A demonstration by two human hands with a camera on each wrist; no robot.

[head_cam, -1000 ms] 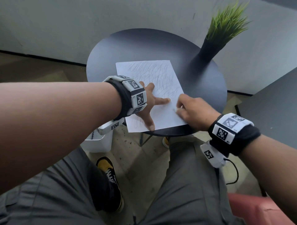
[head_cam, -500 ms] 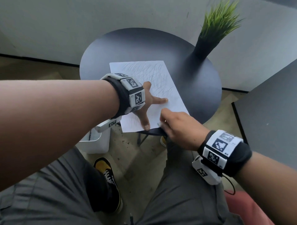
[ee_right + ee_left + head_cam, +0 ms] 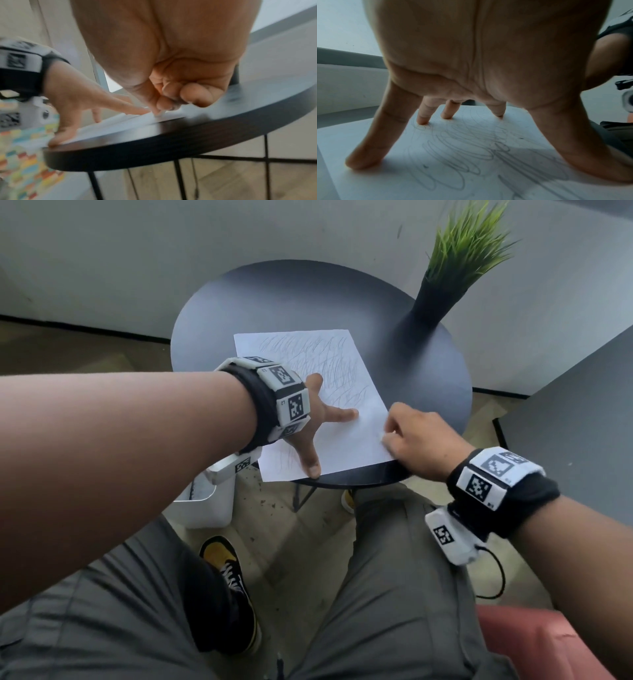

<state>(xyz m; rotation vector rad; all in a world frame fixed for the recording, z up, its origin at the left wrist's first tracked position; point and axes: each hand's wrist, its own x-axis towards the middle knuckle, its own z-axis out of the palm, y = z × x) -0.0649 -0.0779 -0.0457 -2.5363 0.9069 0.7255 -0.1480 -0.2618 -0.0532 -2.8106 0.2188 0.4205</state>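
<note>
A white sheet of paper [image 3: 346, 446] covered in grey pencil scribbles lies on a round black table [image 3: 411, 378]. My left hand [image 3: 313, 424] presses it flat with spread, straight fingers; the left wrist view shows the fingertips [image 3: 423, 121] standing on the paper [image 3: 471, 155]. My right hand [image 3: 411, 436] is curled at the sheet's right edge near the front corner. It pinches a small white object, apparently an eraser [image 3: 160, 113], against the paper [image 3: 120, 121]. That view is blurred by motion.
A black vase [image 3: 431, 302] with green grass [image 3: 462, 251] stands at the table's back right. A white bin [image 3: 205, 508] sits on the floor under the table's left. A dark surface [image 3: 565, 405] is at right, a red seat [image 3: 534, 642] below it.
My right hand slid down-left along the paper toward its front edge, then back out to the right edge. The left hand kept pressing the sheet in the same spot.
</note>
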